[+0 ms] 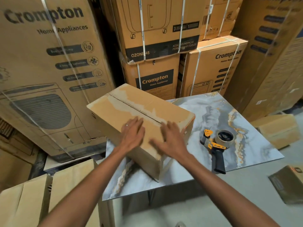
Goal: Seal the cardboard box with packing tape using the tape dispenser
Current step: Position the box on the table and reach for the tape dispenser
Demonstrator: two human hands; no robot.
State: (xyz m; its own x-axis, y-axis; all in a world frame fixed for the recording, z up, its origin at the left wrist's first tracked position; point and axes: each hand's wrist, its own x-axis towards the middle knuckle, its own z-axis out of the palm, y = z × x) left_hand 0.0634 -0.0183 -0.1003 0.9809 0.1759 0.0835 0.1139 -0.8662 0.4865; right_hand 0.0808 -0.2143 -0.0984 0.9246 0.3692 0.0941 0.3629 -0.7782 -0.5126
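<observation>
Both my hands, left and right, lie flat with fingers spread, grasping nothing, on the closed flaps of the cardboard box near the worktop's left edge, its seam untaped and the tape dispenser untouched toward the right edge.

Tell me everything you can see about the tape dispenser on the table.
The tape dispenser lies on its side on the marble-patterned table, right of the cardboard box and apart from it. It has a black pistol-grip handle pointing toward the camera, an orange frame, and a roll of brownish tape mounted at the far end. Neither hand touches it.
</observation>
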